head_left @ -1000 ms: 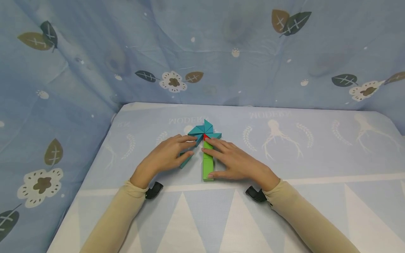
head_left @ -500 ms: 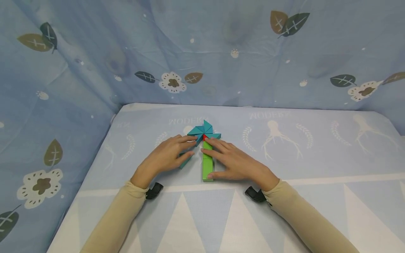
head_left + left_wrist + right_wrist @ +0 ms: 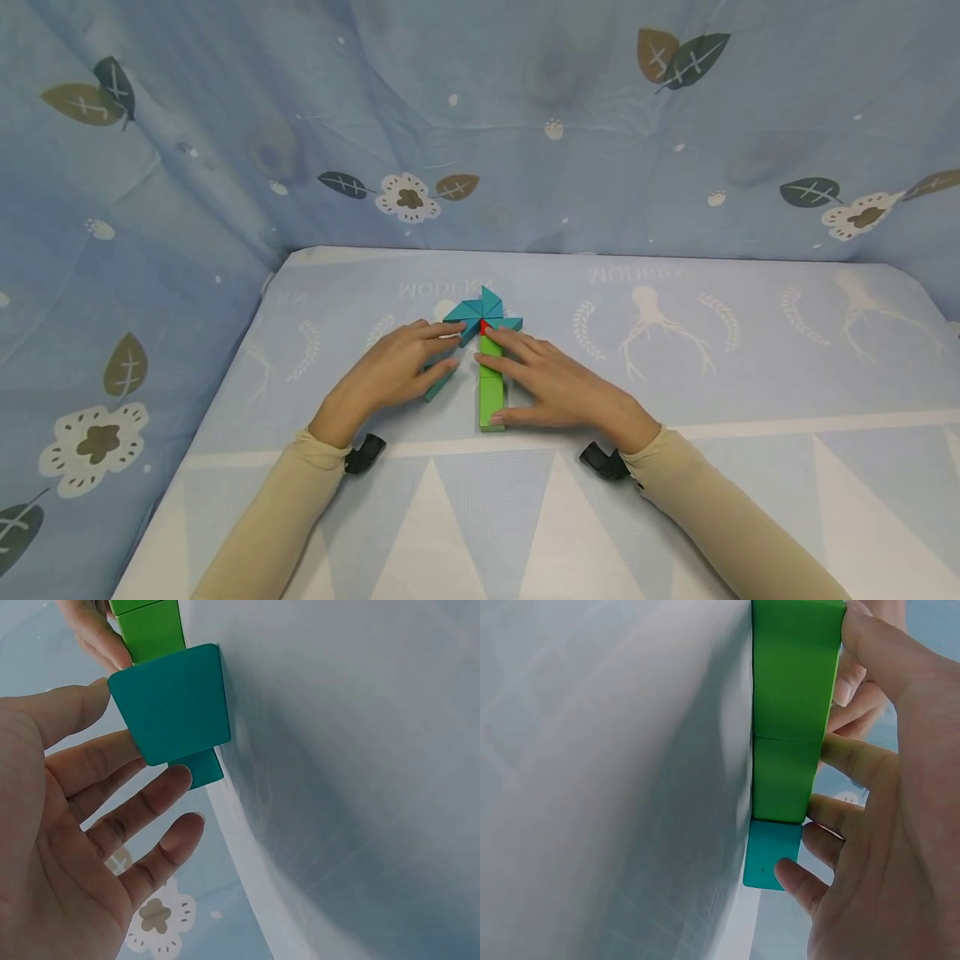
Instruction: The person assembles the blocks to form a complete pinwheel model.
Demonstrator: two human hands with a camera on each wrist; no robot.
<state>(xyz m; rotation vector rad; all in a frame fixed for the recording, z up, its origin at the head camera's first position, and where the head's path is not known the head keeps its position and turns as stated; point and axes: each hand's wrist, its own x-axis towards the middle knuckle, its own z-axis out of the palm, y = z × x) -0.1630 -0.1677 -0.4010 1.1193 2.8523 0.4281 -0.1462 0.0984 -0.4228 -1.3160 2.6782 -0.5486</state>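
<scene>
Triangular teal blocks form a pinwheel (image 3: 472,310) on the table, with a small red block (image 3: 484,327) at its lower middle. Green blocks (image 3: 491,392) run in a straight column from the red one toward the person. My right hand (image 3: 558,382) rests along the column's top with spread fingers, thumb at its near end and fingertips near the red block. My left hand (image 3: 397,367) lies over a slanted teal block (image 3: 171,705), thumb at that block's upper edge. Its index finger reaches to the pinwheel's lower-left blade. Part of the slanted block is hidden beneath this hand.
A patterned cloth covers the table (image 3: 675,517). Behind and on the left hangs a blue curtain (image 3: 525,192) with leaf and flower prints. A black wrist device (image 3: 366,453) is at the left wrist, and another black device (image 3: 603,461) is at the right.
</scene>
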